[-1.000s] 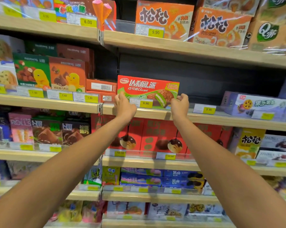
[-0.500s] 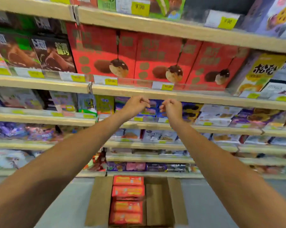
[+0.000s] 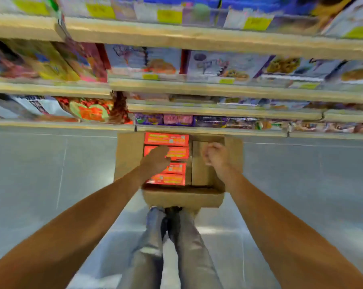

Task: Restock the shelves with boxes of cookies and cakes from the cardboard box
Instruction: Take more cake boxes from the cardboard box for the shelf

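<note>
An open cardboard box (image 3: pixel 128 155) stands on the floor against the bottom shelf. Several red cake boxes (image 3: pixel 166 139) stand in a row in its left half; its right half shows bare cardboard. My left hand (image 3: pixel 155 160) reaches down over the red boxes with its fingers extended toward the second one; contact is not clear. My right hand (image 3: pixel 216 156) hovers above the bare right half with loosely curled fingers and holds nothing. The view is blurred by motion.
Wooden shelves (image 3: pixel 197 36) stacked with snack boxes and yellow price tags rise above the box. Grey floor (image 3: pixel 51 174) spreads to both sides. My legs (image 3: pixel 166 247) in grey trousers stand just behind the near box flap (image 3: pixel 182 198).
My hands left the red box on the upper shelf and dropped down to the cardboard box. The view tilted from the shelves to the floor.
</note>
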`<state>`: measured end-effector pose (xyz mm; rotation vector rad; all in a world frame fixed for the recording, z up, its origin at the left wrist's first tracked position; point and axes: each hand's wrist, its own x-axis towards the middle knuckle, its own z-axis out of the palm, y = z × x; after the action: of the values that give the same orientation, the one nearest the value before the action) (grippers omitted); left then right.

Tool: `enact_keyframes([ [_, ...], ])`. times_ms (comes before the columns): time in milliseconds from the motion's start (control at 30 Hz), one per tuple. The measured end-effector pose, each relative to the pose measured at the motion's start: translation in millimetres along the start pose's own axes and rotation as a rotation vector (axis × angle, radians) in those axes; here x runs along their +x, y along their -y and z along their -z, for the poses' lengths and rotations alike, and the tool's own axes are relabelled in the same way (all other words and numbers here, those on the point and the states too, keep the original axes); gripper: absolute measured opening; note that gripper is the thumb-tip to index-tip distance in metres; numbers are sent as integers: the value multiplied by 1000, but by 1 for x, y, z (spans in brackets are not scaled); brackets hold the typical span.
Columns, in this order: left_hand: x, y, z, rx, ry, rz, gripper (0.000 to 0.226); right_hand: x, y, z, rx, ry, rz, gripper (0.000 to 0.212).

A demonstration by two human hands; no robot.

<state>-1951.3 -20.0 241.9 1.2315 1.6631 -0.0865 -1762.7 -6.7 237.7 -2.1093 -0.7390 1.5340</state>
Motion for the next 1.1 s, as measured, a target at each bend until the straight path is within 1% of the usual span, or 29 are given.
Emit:
enact_keyframes([
  [67,26,30,-23,50,-23,14,44,24,-26,-11,-72,30,-31,34],
  [133,63,62,-50,6,-31,49,44,61,-60,-26,-175,99,-33,22],
  [200,96,81,-70,-50,-102,88,46,102,-91,-44,-263,143,2,15],
  [267,122,92,-83,-50,-169,106,51,134,-113,-59,-360,170,53,14],
  [333,159,106,-98,-7,-195,105,59,175,-134,-81,-455,213,104,22],
  [400,187,120,-111,20,-168,88,60,203,-147,-103,-550,249,161,24],
  [433,202,127,-117,27,-157,64,59,218,-156,-113,-597,252,194,28],
  [500,231,138,-130,87,-161,20,62,254,-182,-132,-689,231,249,44],
  [533,242,144,-135,148,-155,11,64,268,-194,-140,-725,222,272,54],
  [600,263,158,-145,288,-157,-18,62,277,-200,-152,-754,188,309,71],
  [667,279,172,-149,395,-189,-46,60,283,-206,-158,-791,146,349,74],
  [733,289,181,-153,487,-241,-59,63,285,-214,-153,-839,110,391,72],
  [800,296,188,-157,578,-267,-40,67,282,-222,-146,-839,117,451,70],
  [867,298,191,-160,650,-294,-46,64,278,-231,-137,-731,180,447,73],
  [933,297,191,-156,672,-323,-130,61,278,-235,-132,-646,206,395,82],
  [967,295,191,-152,673,-305,-172,62,276,-235,-132,-613,207,358,83],
  [1033,290,192,-146,655,-195,-212,70,275,-234,-128,-569,228,291,75],
  [1100,281,193,-141,565,-50,-207,77,269,-232,-119,-589,344,203,65],
])
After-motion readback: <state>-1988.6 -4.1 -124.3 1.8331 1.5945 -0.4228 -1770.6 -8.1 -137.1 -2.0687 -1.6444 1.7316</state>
